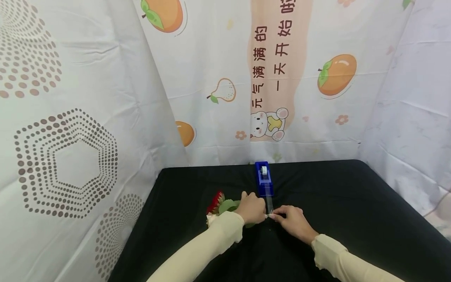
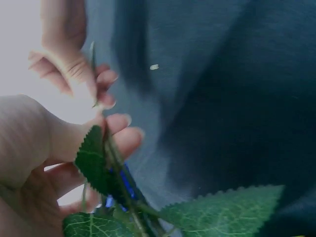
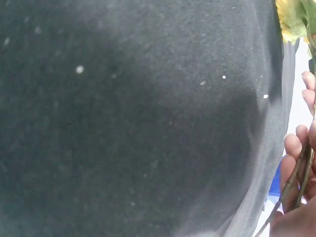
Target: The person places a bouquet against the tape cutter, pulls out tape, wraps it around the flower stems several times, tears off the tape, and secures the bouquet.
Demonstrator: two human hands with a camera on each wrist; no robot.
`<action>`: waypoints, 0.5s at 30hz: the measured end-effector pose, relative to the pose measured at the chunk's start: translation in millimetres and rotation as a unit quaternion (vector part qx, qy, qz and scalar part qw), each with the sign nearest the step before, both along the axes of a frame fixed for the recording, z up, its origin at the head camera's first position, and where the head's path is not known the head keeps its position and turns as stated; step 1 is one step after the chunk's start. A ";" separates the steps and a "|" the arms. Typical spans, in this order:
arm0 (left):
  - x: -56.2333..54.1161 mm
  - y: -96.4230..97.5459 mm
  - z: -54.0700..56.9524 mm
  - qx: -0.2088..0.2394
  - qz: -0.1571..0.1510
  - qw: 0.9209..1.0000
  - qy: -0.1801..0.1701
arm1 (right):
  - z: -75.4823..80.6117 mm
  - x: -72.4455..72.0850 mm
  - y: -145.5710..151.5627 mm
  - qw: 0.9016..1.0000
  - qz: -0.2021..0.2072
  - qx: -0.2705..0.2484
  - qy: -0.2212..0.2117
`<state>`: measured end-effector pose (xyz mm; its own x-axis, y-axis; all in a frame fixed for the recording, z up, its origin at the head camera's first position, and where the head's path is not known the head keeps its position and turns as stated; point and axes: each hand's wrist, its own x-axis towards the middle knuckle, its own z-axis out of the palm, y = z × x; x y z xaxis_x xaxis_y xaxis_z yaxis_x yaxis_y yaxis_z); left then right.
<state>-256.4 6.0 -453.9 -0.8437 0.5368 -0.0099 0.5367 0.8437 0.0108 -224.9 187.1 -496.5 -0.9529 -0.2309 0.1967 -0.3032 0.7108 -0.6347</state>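
Note:
My left hand (image 1: 251, 207) grips the thin stems (image 2: 117, 155) of a small bunch of artificial flowers. A red flower (image 1: 215, 201) and green leaves (image 1: 228, 205) stick out to its left. In the right wrist view a yellow bloom (image 3: 292, 22) shows at the upper corner. My right hand (image 1: 296, 222) pinches the stems near their ends, close beside the left fingers. From the blue tape dispenser (image 1: 264, 180), a clear strip of tape (image 1: 269, 203) runs down to the fingertips of both hands. Part of the bunch is hidden behind the left hand and sleeve.
Black cloth (image 1: 334, 196) covers the table. White printed curtains (image 1: 218, 129) hang behind it and along both sides. A tiny pale scrap (image 2: 154, 66) lies on the cloth near the hands.

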 end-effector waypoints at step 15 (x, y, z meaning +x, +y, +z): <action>17.2 -2.5 -23.1 -0.093 -0.109 0.951 0.274 | 8.2 -4.5 3.8 0.998 0.033 0.024 -0.047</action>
<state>-239.2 3.5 -477.0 -0.6190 0.7313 0.2866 0.5809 0.6718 -0.4596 -229.5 190.9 -488.3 -0.9489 -0.3008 0.0953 -0.2917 0.7208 -0.6287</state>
